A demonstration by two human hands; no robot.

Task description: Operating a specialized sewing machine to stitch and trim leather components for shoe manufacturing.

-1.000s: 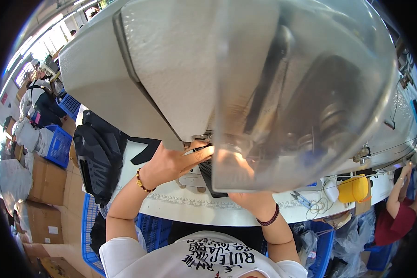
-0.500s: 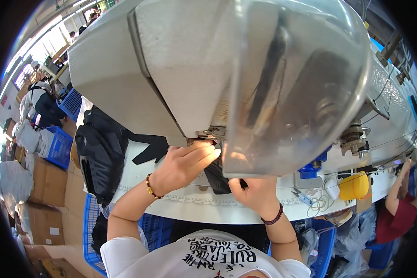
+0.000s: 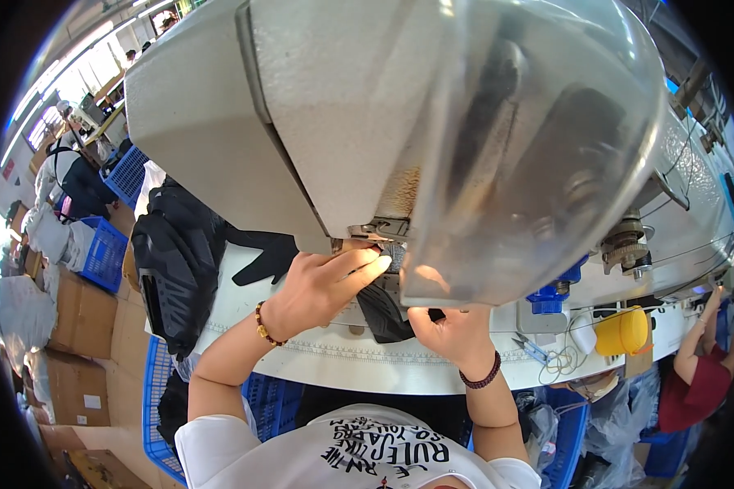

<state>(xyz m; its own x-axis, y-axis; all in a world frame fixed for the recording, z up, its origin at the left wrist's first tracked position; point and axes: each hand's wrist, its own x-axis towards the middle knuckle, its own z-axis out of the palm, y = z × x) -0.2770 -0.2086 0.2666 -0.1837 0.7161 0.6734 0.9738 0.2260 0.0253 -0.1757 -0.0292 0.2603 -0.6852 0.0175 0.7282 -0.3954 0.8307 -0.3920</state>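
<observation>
A large pale sewing machine head fills the upper middle, with a clear cover on its right. My left hand, wearing a beaded bracelet, has its fingers pressed together beside the presser foot. A piece of black fabric runs out from under its fingers toward my right hand. That hand is closed in a pinch at the lower edge of the cover, with a bit of black between thumb and finger. Some of its fingers are hidden. Left of my left hand lies a forked black fabric part.
A black bag-like bundle lies at the table's left. Thread snips, a blue part and a yellow container are on the right. Blue baskets stand below the table edge. A person in red works at far right.
Both hands stay almost in place. The view has shifted slightly, and more of the presser foot area shows beside my left fingertips.
</observation>
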